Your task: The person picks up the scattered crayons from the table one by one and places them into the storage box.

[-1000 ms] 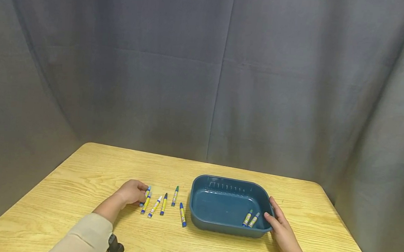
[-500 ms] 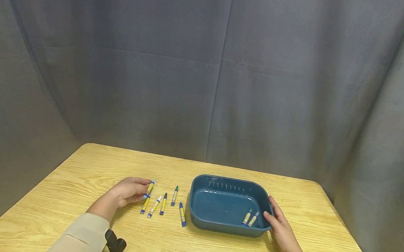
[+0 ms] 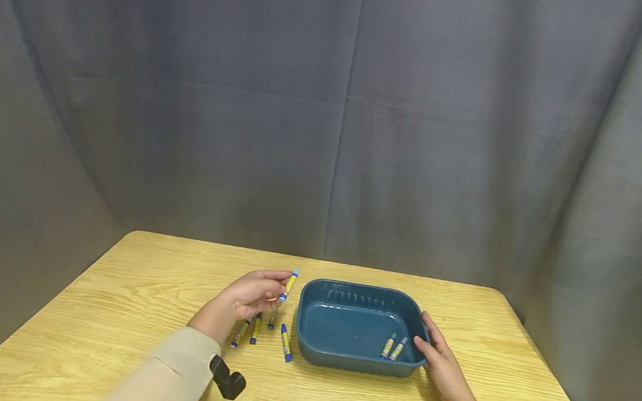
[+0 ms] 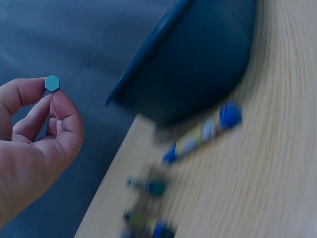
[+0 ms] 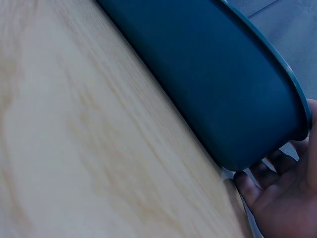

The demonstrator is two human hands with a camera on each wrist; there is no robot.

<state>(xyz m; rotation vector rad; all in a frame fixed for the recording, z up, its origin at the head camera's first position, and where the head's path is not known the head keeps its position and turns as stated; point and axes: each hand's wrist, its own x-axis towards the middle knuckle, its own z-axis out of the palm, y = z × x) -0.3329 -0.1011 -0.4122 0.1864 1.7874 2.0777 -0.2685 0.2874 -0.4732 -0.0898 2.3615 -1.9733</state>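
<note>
Between thumb and fingers, my left hand (image 3: 252, 295) pinches a light blue crayon (image 3: 290, 285) with a yellow wrapper, raised above the table just left of the basin. In the left wrist view, the flat end of this crayon (image 4: 52, 83) faces the camera. A dark teal plastic basin (image 3: 356, 364) stands on the table, two crayons (image 3: 388, 346) lying inside near its right front corner. My right hand (image 3: 443, 365) grips the basin's right end, thumb over the rim and fingers along the outside. In the right wrist view, fingertips (image 5: 246, 186) touch the lower corner.
A blue crayon (image 3: 286, 344) lies on the wooden table (image 3: 130, 299) just left of the basin. Several more crayons (image 3: 256, 329) lie partly hidden beneath my left hand. A black wrist mount (image 3: 227, 378) sticks out from my left sleeve. Grey curtains (image 3: 248, 130) surround the table.
My left hand has picked up the light blue crayon from the table's left group and carried it right and upward toward the basin. The right hand still holds the basin.
</note>
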